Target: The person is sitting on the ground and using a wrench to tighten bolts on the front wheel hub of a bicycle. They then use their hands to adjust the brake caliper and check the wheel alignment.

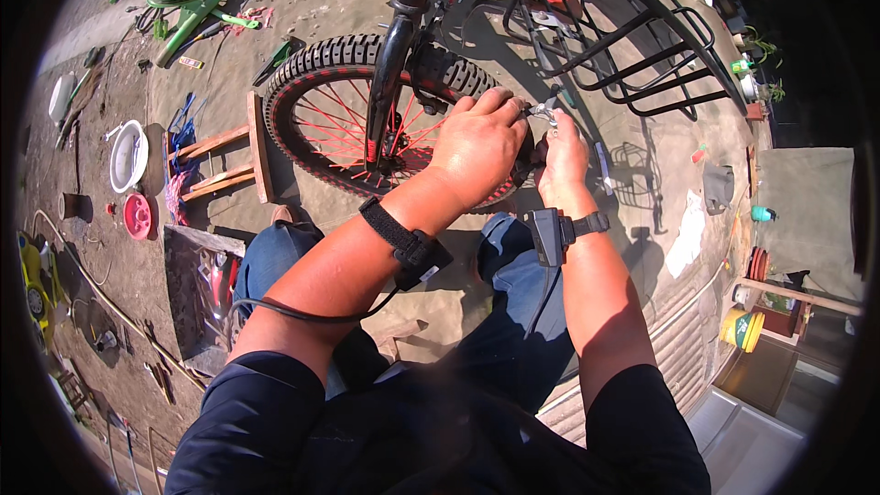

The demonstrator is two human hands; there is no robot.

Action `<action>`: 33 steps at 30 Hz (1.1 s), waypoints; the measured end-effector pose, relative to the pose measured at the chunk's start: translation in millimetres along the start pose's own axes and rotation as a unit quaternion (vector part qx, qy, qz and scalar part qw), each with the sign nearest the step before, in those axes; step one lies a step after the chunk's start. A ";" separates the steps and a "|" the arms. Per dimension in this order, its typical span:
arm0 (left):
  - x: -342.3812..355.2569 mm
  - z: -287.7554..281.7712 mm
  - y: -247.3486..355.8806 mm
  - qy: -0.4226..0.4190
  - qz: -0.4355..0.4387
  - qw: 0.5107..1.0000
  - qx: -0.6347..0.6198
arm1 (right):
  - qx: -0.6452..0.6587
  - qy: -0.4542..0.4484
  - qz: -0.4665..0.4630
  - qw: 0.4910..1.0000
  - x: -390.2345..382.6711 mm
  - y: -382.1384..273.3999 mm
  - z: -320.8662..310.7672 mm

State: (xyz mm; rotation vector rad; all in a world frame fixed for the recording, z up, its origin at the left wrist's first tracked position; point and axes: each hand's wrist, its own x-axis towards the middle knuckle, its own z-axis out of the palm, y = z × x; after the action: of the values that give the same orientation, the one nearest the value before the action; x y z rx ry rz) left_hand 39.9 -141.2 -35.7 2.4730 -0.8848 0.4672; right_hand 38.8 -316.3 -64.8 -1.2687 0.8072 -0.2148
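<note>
A small bicycle wheel with a black knobby tyre and red spokes stands in front of me, held in a black fork. My left hand lies over the right side of the tyre, fingers curled on it. My right hand is closed on a small silver metal tool or brake part just beside the left hand. Both wrists wear black straps with small devices. What the fingers pinch underneath is hidden.
A black wire rack of the bicycle stands at upper right. A wooden stool lies on its side left of the wheel. A tool box sits at lower left. A white bowl, a red dish and green bicycle parts litter the ground.
</note>
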 end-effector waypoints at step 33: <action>37.5 -7.4 -24.1 -0.155 0.122 0.970 0.145 | -0.063 -0.168 0.175 0.968 27.4 -29.6 -10.1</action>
State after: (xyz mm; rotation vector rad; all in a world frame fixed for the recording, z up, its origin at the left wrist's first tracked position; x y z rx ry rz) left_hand 82.3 -139.6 -20.0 2.7652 -1.3412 0.3126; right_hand 60.1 -348.9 -50.2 -1.2149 0.7431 0.3334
